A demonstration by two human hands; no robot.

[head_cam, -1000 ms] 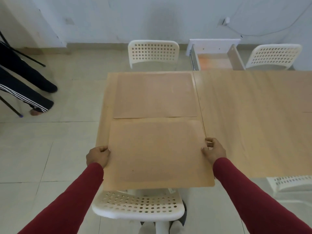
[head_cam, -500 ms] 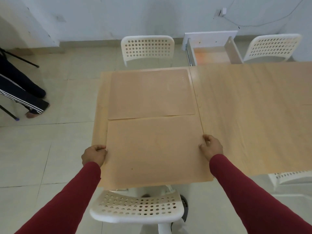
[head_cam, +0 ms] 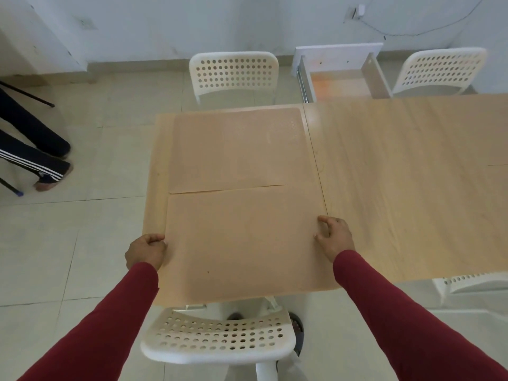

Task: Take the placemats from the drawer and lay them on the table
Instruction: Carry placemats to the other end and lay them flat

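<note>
Two tan placemats lie on the left end of the light wooden table (head_cam: 398,174). The far placemat (head_cam: 236,149) lies flat by the far edge. The near placemat (head_cam: 242,243) lies in front of it, its far edge meeting the far mat and its near edge at the table's front edge. My left hand (head_cam: 145,250) grips the near placemat's left edge with curled fingers. Resting at its right edge is my right hand (head_cam: 335,237), fingers loosely spread, fingertips touching the mat. The white drawer (head_cam: 341,78) stands pulled out beyond the table's far side.
A white perforated chair (head_cam: 220,336) stands right below me, another (head_cam: 233,72) across the table, a third (head_cam: 439,70) at the back right. A person's legs (head_cam: 35,149) and tripod legs are on the floor at the left. A thin mat edge (head_cam: 497,165) shows far right.
The near placemat has slid forward onto the table until it meets the far one. My right hand has loosened from a pinch to spread fingers at the edge.
</note>
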